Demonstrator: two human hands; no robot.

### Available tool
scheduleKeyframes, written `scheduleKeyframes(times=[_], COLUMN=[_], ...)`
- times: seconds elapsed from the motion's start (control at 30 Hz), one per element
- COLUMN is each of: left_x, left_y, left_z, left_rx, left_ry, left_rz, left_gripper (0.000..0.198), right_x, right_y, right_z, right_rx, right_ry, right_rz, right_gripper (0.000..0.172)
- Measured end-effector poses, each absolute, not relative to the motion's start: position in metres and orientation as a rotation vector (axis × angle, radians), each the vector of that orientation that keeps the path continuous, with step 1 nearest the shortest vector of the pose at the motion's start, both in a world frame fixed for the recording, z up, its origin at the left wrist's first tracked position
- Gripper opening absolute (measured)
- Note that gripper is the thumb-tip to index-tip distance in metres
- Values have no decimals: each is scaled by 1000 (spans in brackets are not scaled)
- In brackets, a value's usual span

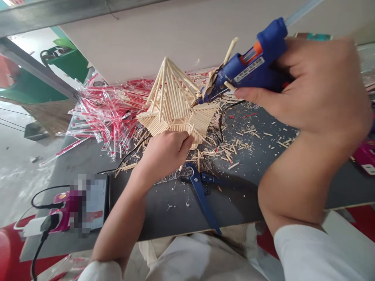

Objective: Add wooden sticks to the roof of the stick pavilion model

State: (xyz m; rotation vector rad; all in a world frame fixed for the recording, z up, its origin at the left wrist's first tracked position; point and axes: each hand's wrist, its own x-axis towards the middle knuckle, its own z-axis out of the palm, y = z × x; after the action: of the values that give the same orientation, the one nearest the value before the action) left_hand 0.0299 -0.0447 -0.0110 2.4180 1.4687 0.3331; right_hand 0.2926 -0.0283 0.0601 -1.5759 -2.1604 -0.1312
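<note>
A pale model built of thin wooden sticks (175,103) stands on the dark table, with a tall pointed top over a star-shaped base. My left hand (165,154) is closed at its front edge; the fingertips are hidden under the fist. In my right hand (319,86) is a blue hot glue gun (253,64), gripped from above. Its nozzle points down-left and meets or nearly meets the right side of the model. A clear glue stick (303,11) runs out of the gun's back. By my right thumb a short wooden stick (230,86) pokes out.
Blue-handled cutters (202,195) lie near the front edge. Red and clear plastic wrappers (114,113) heap up at the back left. Cut stick scraps (231,150) are strewn right of the model. A phone (98,205) and a purple power strip (63,210) with cables sit front left.
</note>
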Motion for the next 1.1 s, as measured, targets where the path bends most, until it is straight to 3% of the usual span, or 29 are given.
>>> scheduleKeyframes(times=[0.47,0.63,0.87,1.1], left_x=[25,12,6,41], left_y=[-42,-44,-47,-49], left_z=[-8,9,8,-16], left_rx=[2411,2300,2203,2474], left_ry=[1284,1054,1343,1600], left_rz=[417,575,955,945], left_gripper=[40,33,24,44], right_x=[292,301,304,305], right_y=[-28,-31,-30,-27], right_z=[60,60,61,58], right_rx=[-1501,-1576,-1627,-1616], right_ry=[-2124,-1996,-1967,-1907], right_rz=[-136,-47,-89,-109], right_gripper=[59,39,29,31])
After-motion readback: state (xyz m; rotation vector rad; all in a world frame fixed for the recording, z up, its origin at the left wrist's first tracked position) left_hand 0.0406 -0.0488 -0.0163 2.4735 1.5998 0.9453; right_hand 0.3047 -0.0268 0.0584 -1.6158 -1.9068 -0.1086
